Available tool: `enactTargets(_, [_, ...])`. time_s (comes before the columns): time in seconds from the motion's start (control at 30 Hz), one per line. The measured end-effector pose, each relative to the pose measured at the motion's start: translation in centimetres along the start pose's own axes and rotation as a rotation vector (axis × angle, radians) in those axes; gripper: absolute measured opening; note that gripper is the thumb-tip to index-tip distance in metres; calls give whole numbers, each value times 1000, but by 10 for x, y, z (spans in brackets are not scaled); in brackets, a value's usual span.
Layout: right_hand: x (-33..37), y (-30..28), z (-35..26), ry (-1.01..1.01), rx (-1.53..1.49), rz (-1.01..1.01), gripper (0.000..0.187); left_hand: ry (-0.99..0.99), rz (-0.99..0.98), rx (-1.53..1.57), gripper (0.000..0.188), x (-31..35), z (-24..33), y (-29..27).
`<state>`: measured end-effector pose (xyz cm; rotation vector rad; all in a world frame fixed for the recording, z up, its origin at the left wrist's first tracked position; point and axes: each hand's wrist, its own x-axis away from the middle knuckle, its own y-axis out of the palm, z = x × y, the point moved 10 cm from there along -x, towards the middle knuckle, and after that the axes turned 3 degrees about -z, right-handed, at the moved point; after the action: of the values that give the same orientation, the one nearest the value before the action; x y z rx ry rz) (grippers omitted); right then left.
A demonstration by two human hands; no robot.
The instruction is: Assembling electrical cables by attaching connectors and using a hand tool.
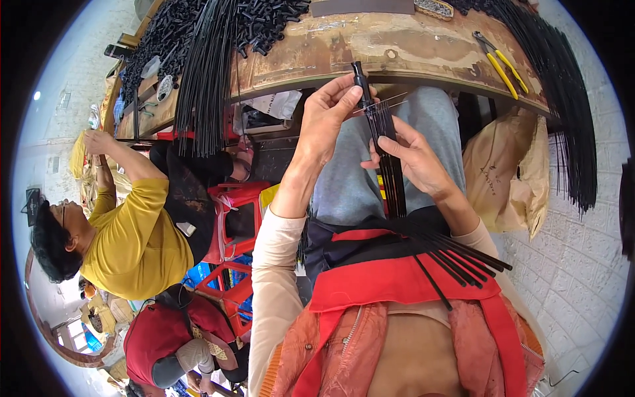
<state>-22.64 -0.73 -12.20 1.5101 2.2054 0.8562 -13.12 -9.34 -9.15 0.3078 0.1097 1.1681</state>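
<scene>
Over my lap my left hand pinches a black tubular plastic fitting between thumb and fingers, its narrow end pointing up. From its lower end a bundle of slim black rods, which look like umbrella ribs, runs down toward my waist. My right hand is closed around this bundle, thumb in front and fingers partly hidden behind. A few thin wires stick out sideways just below the fitting. More loose black rods lie across my red and black apron.
A worn wooden workbench spans the far side, with yellow-handled pliers at right. Piles of black fittings and hanging rod bundles flank it. A co-worker in yellow sits left, another in dark red behind; red stools stand between.
</scene>
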Motion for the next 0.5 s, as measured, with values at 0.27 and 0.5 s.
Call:
enactTargets(0.27, [-1,1,-2,-12,-2,0,34,23,20,-22,25,7,5,3])
enactTargets(0.5, [-3,1,0,-22,16,6,33,89,-43,32,53,23,16,6])
